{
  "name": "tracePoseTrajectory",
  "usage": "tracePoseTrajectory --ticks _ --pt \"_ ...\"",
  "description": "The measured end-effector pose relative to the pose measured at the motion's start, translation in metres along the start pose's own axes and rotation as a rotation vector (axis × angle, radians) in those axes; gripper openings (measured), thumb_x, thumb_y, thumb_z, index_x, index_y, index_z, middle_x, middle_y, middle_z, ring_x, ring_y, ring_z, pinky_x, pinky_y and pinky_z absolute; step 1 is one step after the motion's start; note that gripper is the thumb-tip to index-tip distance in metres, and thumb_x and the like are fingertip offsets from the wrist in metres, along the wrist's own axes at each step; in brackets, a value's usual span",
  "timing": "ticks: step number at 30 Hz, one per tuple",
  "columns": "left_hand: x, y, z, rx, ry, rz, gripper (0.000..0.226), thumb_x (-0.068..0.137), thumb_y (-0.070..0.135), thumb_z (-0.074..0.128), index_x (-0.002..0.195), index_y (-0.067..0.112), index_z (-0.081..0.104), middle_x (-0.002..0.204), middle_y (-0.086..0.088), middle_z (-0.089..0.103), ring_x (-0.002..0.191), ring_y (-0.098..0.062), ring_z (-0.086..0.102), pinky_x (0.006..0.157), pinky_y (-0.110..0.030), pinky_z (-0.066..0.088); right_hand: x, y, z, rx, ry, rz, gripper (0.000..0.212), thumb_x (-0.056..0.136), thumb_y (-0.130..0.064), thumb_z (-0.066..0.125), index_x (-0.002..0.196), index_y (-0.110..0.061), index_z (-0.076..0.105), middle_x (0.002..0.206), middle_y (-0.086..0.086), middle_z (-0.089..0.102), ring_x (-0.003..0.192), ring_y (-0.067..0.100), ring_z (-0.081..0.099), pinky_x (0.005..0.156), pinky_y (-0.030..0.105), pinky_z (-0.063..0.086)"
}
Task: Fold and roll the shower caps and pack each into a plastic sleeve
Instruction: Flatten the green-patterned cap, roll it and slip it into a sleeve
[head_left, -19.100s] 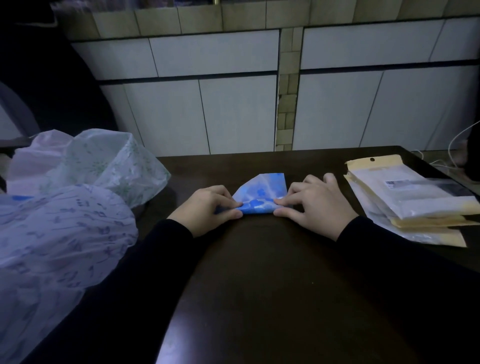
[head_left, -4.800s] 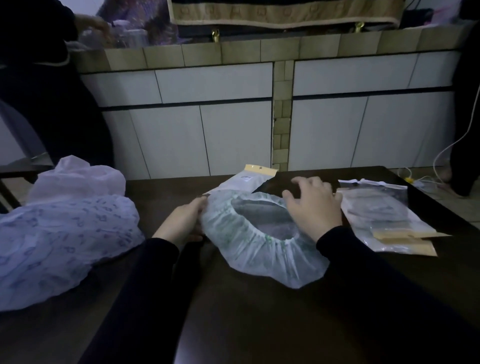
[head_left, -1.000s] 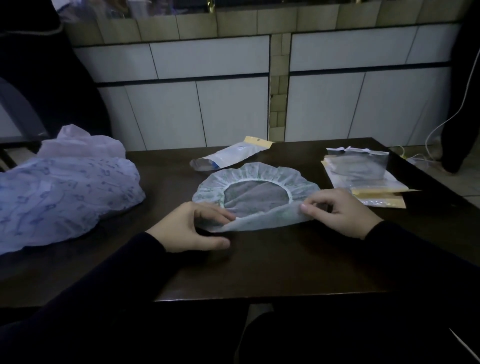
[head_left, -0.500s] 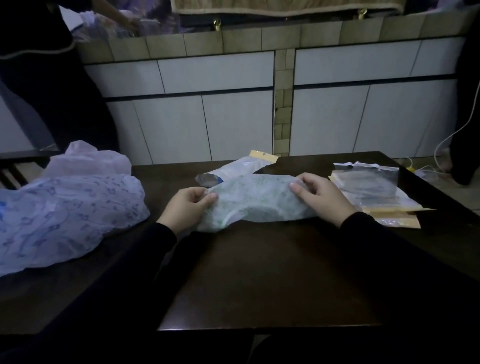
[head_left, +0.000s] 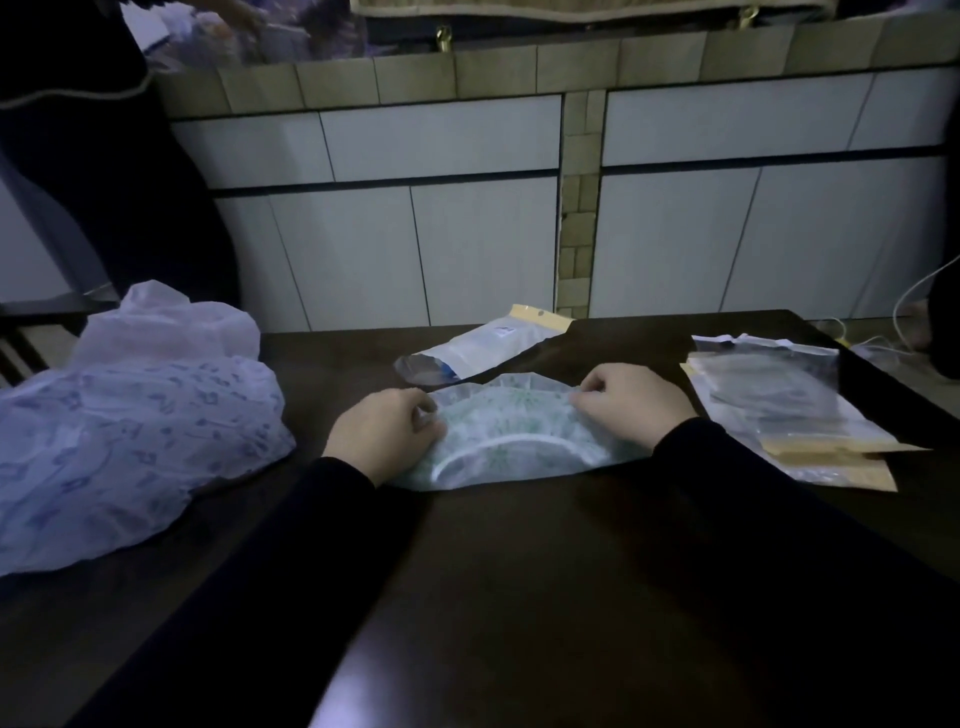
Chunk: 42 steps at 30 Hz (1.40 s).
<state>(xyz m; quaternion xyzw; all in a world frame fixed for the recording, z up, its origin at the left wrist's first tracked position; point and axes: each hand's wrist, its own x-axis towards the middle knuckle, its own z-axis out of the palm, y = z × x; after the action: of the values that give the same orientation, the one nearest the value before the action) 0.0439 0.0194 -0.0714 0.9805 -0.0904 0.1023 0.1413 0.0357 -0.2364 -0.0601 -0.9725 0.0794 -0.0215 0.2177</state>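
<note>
Dark brown wood makes up the table (head_left: 519, 597), which fills the lower part of the view and carries everything described. Largest on it is a heap of unfolded shower caps (head_left: 124, 441) at the left edge, pale plastic with a small blue print, a plain pinkish one (head_left: 166, 322) riding on top toward the far side. Near the right edge lies a stack of empty plastic sleeves (head_left: 789, 410), clear-fronted with tan header strips, their near ends fanned slightly apart; any printing on them is too dim to read. At the middle of the table, closer to the far edge than the near one, lies the green-patterned shower cap (head_left: 519, 436), doubled over into a half-moon with its straight fold toward the person and its white elastic band showing as an arc. Just behind it, toward the far edge, rests one filled sleeve (head_left: 488, 345), angled, with a tan header punched with a hang hole and a small white label whose blue print is too small to read. The left hand (head_left: 384, 436) has its fingers curled and pinches the cap's left end; the right hand (head_left: 628, 402) likewise has its fingers curled and pinches the right end at the cap's far rim. Both arms wear dark sleeves (head_left: 753, 519).
</note>
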Motion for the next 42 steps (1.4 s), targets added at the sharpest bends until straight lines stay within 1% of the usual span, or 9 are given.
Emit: tracePoseTrajectory --ticks 3,6,12,20,23,27,32,35,42 --pt "0.007 0.003 -0.002 -0.123 -0.066 -0.052 0.032 0.088 0.049 0.057 0.089 0.02 0.071 0.086 0.003 0.069 0.085 -0.017 0.062 0.076 -0.031 0.046 0.009 -0.01 -0.002 0.052 -0.05 0.089 0.042 0.09 -0.055 0.048 0.092 -0.016 0.066 0.088 0.001 0.065 0.081 0.016 0.059 0.068 0.029 0.046" --pt "0.012 0.009 -0.002 -0.178 -0.067 -0.072 0.041 0.087 0.051 0.059 0.061 0.02 0.054 0.065 0.004 0.054 0.068 -0.016 0.053 0.06 -0.031 0.037 0.015 -0.012 -0.002 0.079 -0.072 0.111 0.03 0.09 -0.041 0.054 0.092 -0.014 0.067 0.09 0.005 0.065 0.079 0.017 0.058 0.069 0.029 0.048" --pt "0.019 -0.005 0.01 -0.275 -0.02 0.015 0.021 0.085 0.042 0.067 0.082 0.028 0.053 0.101 -0.001 0.057 0.094 -0.019 0.055 0.076 -0.027 0.035 0.016 -0.02 -0.002 -0.008 -0.076 -0.059 0.018 0.097 -0.025 0.043 0.101 -0.02 0.059 0.101 0.001 0.058 0.093 0.019 0.057 0.085 0.034 0.051" --pt "0.005 -0.002 0.003 -0.369 -0.114 -0.012 0.021 0.081 0.043 0.072 0.075 0.026 0.061 0.067 0.014 0.056 0.066 -0.003 0.049 0.065 -0.025 0.037 0.005 -0.013 -0.019 -0.067 -0.195 -0.056 0.012 0.092 -0.014 0.056 0.092 -0.021 0.065 0.1 0.003 0.063 0.091 0.017 0.059 0.07 0.023 0.049" --pt "0.001 0.002 0.001 -0.404 -0.074 0.016 0.017 0.082 0.039 0.071 0.076 0.026 0.061 0.071 0.013 0.058 0.068 -0.003 0.051 0.064 -0.025 0.038 0.003 -0.014 -0.021 -0.066 -0.212 -0.035 0.033 0.095 -0.034 0.049 0.101 -0.01 0.07 0.106 0.011 0.067 0.096 0.024 0.062 0.077 0.032 0.051" --pt "-0.005 0.004 0.005 -0.491 -0.009 0.033 0.011 0.087 0.034 0.068 0.086 0.028 0.059 0.079 0.011 0.057 0.072 -0.005 0.052 0.065 -0.024 0.038 -0.002 -0.019 -0.006 -0.012 -0.235 0.025 0.049 0.093 -0.055 0.043 0.098 -0.012 0.067 0.097 0.004 0.065 0.082 0.016 0.057 0.061 0.026 0.04" --pt "-0.008 0.002 0.004 -0.612 -0.028 0.06 0.011 0.089 0.031 0.067 0.086 0.029 0.056 0.08 0.01 0.055 0.07 -0.003 0.051 0.064 -0.021 0.039 -0.008 -0.02 -0.005 0.073 -0.126 0.002 0.031 0.098 -0.029 0.046 0.098 -0.006 0.066 0.101 0.009 0.065 0.093 0.023 0.06 0.085 0.036 0.05" --pt "-0.008 0.002 0.001 -0.657 -0.064 0.017 0.013 0.091 0.039 0.061 0.087 0.026 0.059 0.078 0.01 0.056 0.069 -0.005 0.052 0.065 -0.021 0.039 -0.01 -0.02 0.002 0.155 -0.046 -0.004 0.024 0.1 -0.024 0.043 0.098 -0.009 0.061 0.093 0.006 0.061 0.085 0.02 0.058 0.08 0.033 0.05" --pt "-0.005 -0.011 0.008 -0.217 -0.007 0.004 0.025 0.093 0.051 0.051 0.083 0.027 0.053 0.073 0.009 0.059 0.071 -0.013 0.056 0.066 -0.033 0.044 -0.005 -0.017 0.032 0.119 0.145 -0.101 0.012 0.1 -0.032 0.042 0.099 -0.024 0.051 0.093 -0.005 0.059 0.084 0.013 0.056 0.08 0.037 0.053"
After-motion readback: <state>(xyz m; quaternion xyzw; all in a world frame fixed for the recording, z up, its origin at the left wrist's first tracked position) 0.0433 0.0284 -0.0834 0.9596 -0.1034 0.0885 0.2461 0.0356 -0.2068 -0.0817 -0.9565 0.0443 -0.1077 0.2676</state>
